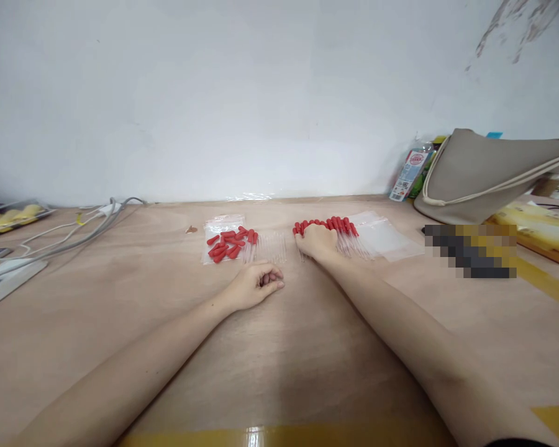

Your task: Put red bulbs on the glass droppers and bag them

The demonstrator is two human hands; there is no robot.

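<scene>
Currently, right hand (317, 241) at red-capped tubes (346, 230).

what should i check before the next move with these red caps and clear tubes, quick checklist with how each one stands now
1. Loose red caps gathered together: ok, in a pile on the clear bag at the left.
2. Bare clear tubes laid out: ok, side by side to the right of that pile.
3. Left hand empty: cannot tell, fingers curled, no item visible in them.
4. Right hand clear of the row of red-capped tubes: not ok, it covers part of the row.
5. Right hand's grip: cannot tell, fingertips hidden.
6. Grey cable away from both hands: ok, off to the left.
</scene>
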